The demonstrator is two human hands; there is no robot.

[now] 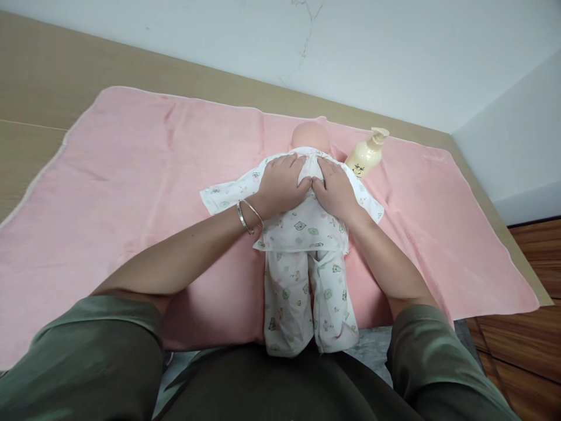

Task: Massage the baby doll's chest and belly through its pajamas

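Observation:
A baby doll (311, 134) lies on the pink blanket, its bare head at the far end and its face out of sight. It wears a white printed top (302, 229) with sleeves spread to both sides, and matching trousers (288, 301) whose legs reach the near edge. My left hand (284, 182) rests flat on the upper part of the top, fingers stretched out. Beside it, my right hand (335, 186) lies the same way, fingers extended. The two thumbs meet or nearly meet in the middle. Neither hand grips anything.
Right of the doll's head, a cream pump bottle (366, 155) leans or lies on the blanket. The pink blanket (188, 146) covers most of the wooden table (109, 64). A white wall (372, 58) stands behind, and brown wooden panels (534, 327) show at right.

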